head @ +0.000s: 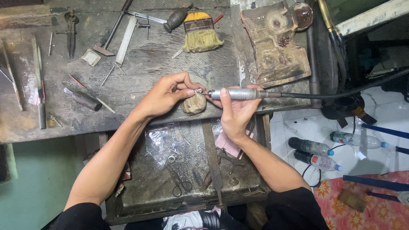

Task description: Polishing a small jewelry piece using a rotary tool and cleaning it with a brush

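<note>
Silver jewellery piece (198, 91), small and bright, sits pinched between the thumb and forefinger of the left hand (168, 94), held just over the rounded wooden bench peg (194, 104) that juts from the front edge of the worktop (140, 64). Whether it is a ring or a setting is too small to tell. The left fingers (190, 91) are closed tight on it. The right hand (235, 111) wraps a metal rotary handpiece (236, 94), thumb laid up along the barrel, and its fine tip meets the piece from the right; a black flexible shaft (336, 93) runs from the handpiece off to the right.

The step in hand looks like grinding or polishing the piece with the rotary tip. The next move seems to call for a steady brace against the peg, light pressure, and a small turn of the piece to bring a fresh face to the tip.

Farther back on the worktop lie a yellow-bristled brush (201, 34), files, a hammer (111, 34) and a scorched soldering block (275, 42). Below the hands an open drawer (187, 187) holds scissors (181, 183) and scraps, and plastic bottles (315, 153) lie on the floor to the right.
</note>
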